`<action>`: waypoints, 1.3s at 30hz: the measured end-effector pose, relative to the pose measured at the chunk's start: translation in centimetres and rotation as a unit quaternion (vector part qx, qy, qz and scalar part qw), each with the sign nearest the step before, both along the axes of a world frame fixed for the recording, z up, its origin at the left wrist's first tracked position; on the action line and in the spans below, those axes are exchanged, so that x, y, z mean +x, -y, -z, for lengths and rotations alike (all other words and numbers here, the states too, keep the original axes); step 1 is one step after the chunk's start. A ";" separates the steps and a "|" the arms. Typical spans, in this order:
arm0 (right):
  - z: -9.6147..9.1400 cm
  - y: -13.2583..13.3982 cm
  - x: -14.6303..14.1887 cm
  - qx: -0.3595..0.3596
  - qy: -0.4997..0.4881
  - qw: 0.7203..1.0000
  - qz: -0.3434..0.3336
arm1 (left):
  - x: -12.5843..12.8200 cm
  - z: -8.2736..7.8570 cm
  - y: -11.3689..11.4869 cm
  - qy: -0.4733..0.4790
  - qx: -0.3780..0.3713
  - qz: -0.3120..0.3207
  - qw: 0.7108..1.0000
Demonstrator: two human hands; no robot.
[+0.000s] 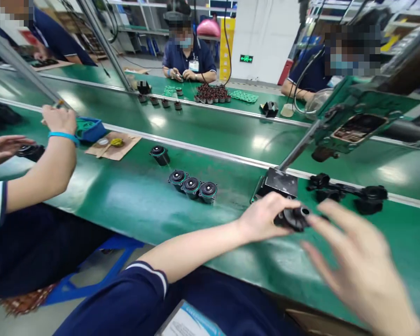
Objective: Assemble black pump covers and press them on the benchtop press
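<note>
My left hand (264,217) is closed around a small black round part (294,218) just above the green conveyor belt (133,200). My right hand (357,266) is blurred at the lower right, fingers spread, fingertips close to that part and holding nothing. Three black round parts with teal rings (192,185) stand in a row on the belt to the left of my hands, and one more (159,154) lies tilted behind them. A black metal fixture (280,183) sits just behind my left hand.
A co-worker's arm with a blue wristband (58,140) reaches to a blue tray (91,129) at the left. Brown cardboard (114,147) lies beside it. A green machine (357,123) stands at the right with a black jig (350,191). Other workers sit across the belts.
</note>
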State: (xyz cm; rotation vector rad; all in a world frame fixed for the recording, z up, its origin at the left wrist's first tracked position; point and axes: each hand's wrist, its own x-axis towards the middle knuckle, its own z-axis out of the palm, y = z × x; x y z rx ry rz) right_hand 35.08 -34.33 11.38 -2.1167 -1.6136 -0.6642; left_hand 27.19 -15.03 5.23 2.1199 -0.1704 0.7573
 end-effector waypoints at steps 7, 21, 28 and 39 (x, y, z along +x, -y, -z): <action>10.2 3.3 -1.7 -0.026 0.056 0.998 0.029 | -2.5 5.1 4.9 -0.157 0.000 0.097 0.983; 7.3 20.5 16.2 -0.007 -0.011 0.871 0.490 | -9.7 -2.2 -14.3 -0.293 0.299 -0.154 0.895; 7.4 8.7 14.6 -0.043 -0.081 0.937 0.337 | -7.0 0.2 -8.0 -0.251 0.162 -0.002 0.954; 10.7 -0.9 14.8 0.016 -0.245 0.929 0.277 | -5.0 4.6 0.1 -0.198 -0.109 0.010 0.974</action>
